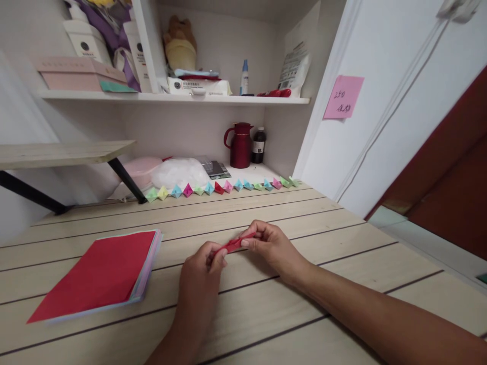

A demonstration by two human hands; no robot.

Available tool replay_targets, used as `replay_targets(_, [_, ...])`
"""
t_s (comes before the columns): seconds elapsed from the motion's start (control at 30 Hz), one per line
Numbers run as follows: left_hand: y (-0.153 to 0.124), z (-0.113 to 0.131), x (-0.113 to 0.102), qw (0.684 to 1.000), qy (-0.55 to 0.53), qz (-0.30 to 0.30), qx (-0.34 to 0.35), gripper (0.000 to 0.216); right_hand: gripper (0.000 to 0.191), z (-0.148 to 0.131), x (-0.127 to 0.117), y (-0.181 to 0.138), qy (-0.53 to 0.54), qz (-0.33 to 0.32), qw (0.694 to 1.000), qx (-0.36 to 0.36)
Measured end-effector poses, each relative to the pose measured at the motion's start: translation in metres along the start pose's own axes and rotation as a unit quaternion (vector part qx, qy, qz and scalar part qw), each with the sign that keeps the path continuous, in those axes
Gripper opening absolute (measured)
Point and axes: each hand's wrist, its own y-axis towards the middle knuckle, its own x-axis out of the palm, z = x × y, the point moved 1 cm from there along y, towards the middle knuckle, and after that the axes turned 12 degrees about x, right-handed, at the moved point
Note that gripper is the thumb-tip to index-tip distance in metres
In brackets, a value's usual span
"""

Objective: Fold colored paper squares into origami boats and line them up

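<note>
Both of my hands pinch a narrow folded strip of red paper (235,244) just above the wooden table (312,218). My left hand (201,276) grips its near left end with closed fingers. My right hand (268,244) holds the far right end, fingers curled round it. A stack of coloured paper sheets (99,276), red on top, lies on the table to the left of my hands. A row of several small folded paper boats (224,187) in mixed colours lines the table's back edge.
A dark red jug (240,145) and a dark bottle (259,145) stand in the alcove behind the boats, beside a plastic bag (178,172). A shelf (171,98) above holds boxes and bottles. A pink note (343,97) sticks on the white wall at right.
</note>
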Motion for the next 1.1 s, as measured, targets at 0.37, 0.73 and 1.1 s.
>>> replay_targets(0.37, [0.006,-0.007,-0.004,0.968,0.206,-0.097,0.101,0.009,0.011,0.009,-0.022,0.006,-0.429,0.066,0.895,-0.104])
replay_targets(0.73, [0.005,-0.01,-0.001,0.98,0.15,-0.092,0.089,0.022,0.018,0.008,-0.023,0.005,-0.467,0.031,0.866,-0.176])
replay_targets(1.1, [0.004,-0.005,0.002,0.957,0.217,-0.123,0.15,0.011,0.02,0.008,-0.022,0.004,-0.466,0.026,0.865,-0.185])
